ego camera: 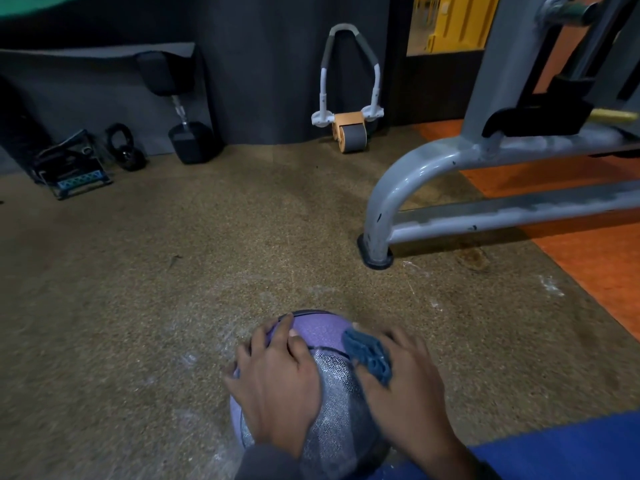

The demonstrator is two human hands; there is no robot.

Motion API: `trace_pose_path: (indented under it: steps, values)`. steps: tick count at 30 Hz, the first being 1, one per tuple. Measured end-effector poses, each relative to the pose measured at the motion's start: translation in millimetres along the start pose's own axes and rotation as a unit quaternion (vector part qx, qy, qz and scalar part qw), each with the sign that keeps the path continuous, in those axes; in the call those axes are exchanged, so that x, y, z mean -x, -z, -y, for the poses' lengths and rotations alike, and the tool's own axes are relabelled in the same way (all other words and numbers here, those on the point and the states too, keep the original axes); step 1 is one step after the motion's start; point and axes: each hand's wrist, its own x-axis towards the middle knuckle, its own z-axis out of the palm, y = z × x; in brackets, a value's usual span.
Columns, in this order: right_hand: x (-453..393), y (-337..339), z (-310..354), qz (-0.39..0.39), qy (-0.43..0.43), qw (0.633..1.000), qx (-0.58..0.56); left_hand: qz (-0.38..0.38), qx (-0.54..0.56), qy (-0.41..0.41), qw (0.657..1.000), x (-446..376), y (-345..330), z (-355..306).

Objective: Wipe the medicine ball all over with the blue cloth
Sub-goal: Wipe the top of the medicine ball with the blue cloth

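The medicine ball point(323, 332), purple with a silver patterned panel, sits on the speckled brown floor at the bottom centre. My left hand point(277, 382) lies spread over its left top, fingers reaching forward across the purple part. My right hand point(403, 386) rests on the ball's right side and holds the blue cloth point(369, 356) bunched between its fingers, pressed against the ball's upper right. The ball's underside and near side are hidden by my hands and sleeve.
A grey machine frame point(391, 199) has its foot on the floor just ahead to the right. An ab roller point(349, 131), a dumbbell point(192, 140), a kettlebell point(126, 150) and a small rack point(74, 169) line the dark back wall. Blue mat point(568, 448) lies at the lower right.
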Motion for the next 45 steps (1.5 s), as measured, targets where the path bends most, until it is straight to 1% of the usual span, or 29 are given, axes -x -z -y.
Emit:
trace_pose_path:
  steps: [2,4,8,10,12,13,15,17,19,21,23,25,26,27,29,30,31,32,34,35,36,37,40,41,42,43,45]
  values:
    - [11.2,-2.8,12.0,-0.004,0.04,0.999,-0.022,0.005,-0.003,0.0,1.0,-2.5,-0.2,2.6]
    - [10.8,-6.8,14.5,-0.007,0.056,0.998,-0.025,0.005,-0.004,0.002,1.0,-2.5,-0.4,3.8]
    - [-8.9,-10.5,4.6,-0.01,0.009,0.999,-0.043,0.011,-0.035,-0.015,0.999,-3.7,1.5,7.6]
    - [-17.3,-11.0,0.9,-0.01,-0.003,0.998,-0.059,0.016,-0.067,-0.031,0.997,-4.4,3.8,8.8]
    - [-26.1,-11.8,-3.1,0.001,-0.01,0.997,-0.077,0.004,-0.086,-0.04,0.996,-6.2,6.4,8.7]
    - [-29.9,-11.8,-4.9,0.011,-0.016,0.996,-0.087,-0.004,-0.078,-0.047,0.996,-9.2,7.5,9.6]
    - [-36.3,-11.2,-9.0,0.025,-0.031,0.993,-0.108,0.002,-0.022,-0.078,0.997,-21.1,7.7,16.4]
    - [-38.0,-10.3,-11.9,0.032,-0.047,0.99,-0.129,0.053,0.048,-0.14,0.987,-38.8,8.6,23.4]
    - [-37.4,-8.9,-12.7,0.04,-0.052,0.988,-0.137,0.117,0.1,-0.202,0.967,-53.7,5.5,23.5]
    - [-39.1,-4.0,-10.4,0.052,-0.067,0.988,-0.13,0.179,0.114,-0.218,0.952,-61.1,-0.6,18.4]
    - [-39.3,1.9,-7.5,0.062,-0.073,0.991,-0.095,0.2,0.097,-0.212,0.952,-62.3,-7.2,14.8]
    - [-33.9,5.0,-1.6,0.056,-0.041,0.997,0.013,0.181,0.078,-0.204,0.959,-60.5,-12.1,12.3]
    - [-27.2,4.2,4.4,0.037,-0.01,0.997,0.063,0.168,0.068,-0.199,0.963,-57.8,-13.1,10.9]
    - [-18.7,2.8,12.3,0.018,0.021,0.996,0.079,0.157,0.064,-0.194,0.966,-54.0,-13.7,8.9]
    - [-5.4,-1.1,22.5,-0.004,0.064,0.997,0.051,0.145,0.072,-0.185,0.969,-46.8,-14.4,3.6]
    - [-8.2,-3.3,21.7,-0.01,0.063,0.997,0.035,0.139,0.072,-0.183,0.97,-43.9,-15.0,1.7]
    - [-17.0,-3.5,16.5,-0.001,0.034,0.999,0.019,0.132,0.064,-0.182,0.972,-40.8,-15.2,1.1]
    - [-28.1,-0.7,8.5,0.023,-0.015,1.0,0.004,0.122,0.058,-0.178,0.975,-37.3,-15.5,1.1]
    - [-44.5,7.7,-11.8,0.068,-0.134,0.988,-0.033,0.093,0.062,-0.161,0.981,-30.3,-15.7,3.1]
    - [-45.1,9.5,-20.4,0.077,-0.18,0.979,-0.049,0.077,0.07,-0.15,0.983,-25.6,-15.1,4.0]
    - [-40.5,9.2,-25.2,0.076,-0.198,0.976,-0.05,0.061,0.08,-0.142,0.985,-21.4,-14.0,4.4]
    - [-32.7,6.7,-27.2,0.06,-0.181,0.981,-0.033,0.05,0.084,-0.138,0.986,-18.6,-13.0,4.6]
    - [-11.9,-0.7,-15.9,0.015,-0.041,0.999,0.025,0.051,0.066,-0.133,0.988,-14.4,-12.3,5.8]
    - [-12.2,-1.3,-10.9,0.012,-0.013,0.999,0.028,0.055,0.061,-0.131,0.988,-12.4,-11.4,6.3]
    - [-15.9,-2.1,-6.6,0.016,-0.004,0.999,0.032,0.056,0.056,-0.127,0.989,-10.3,-10.3,6.7]
    - [-21.4,-3.1,-4.0,0.026,-0.012,0.999,0.029,0.056,0.052,-0.123,0.989,-8.4,-9.2,6.6]
    - [-36.9,-1.3,-3.8,0.053,-0.078,0.996,-0.005,0.061,0.046,-0.111,0.991,-5.8,-7.6,2.7]
